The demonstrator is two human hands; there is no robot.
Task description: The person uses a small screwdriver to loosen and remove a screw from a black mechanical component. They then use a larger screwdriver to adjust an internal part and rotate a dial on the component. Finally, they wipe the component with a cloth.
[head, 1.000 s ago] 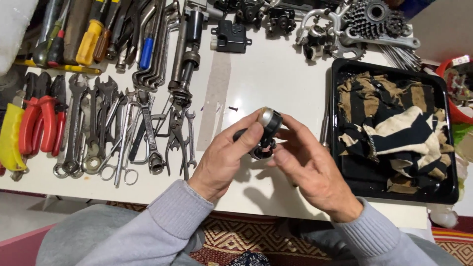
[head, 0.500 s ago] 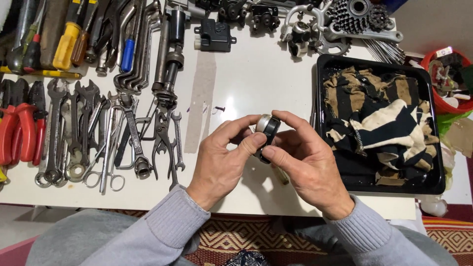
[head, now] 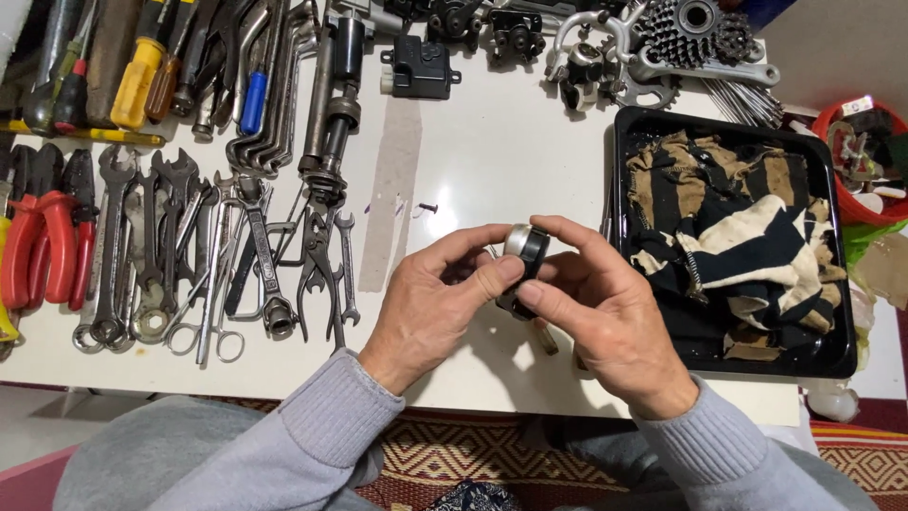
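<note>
Holding a small round part [head: 523, 248], black with a silver ring, both hands work above the white tabletop [head: 492, 151]. The left hand [head: 430, 308] pinches it with thumb and fingers; the right hand [head: 605, 317] closes its fingers on the other side. I judge a steady grip close to the tabletop is best, so nothing small drops far. I count one black tray [head: 832, 355] with one striped rag [head: 728, 237], two red-handled pliers [head: 43, 241], and one toothed cog set [head: 695, 28].
</note>
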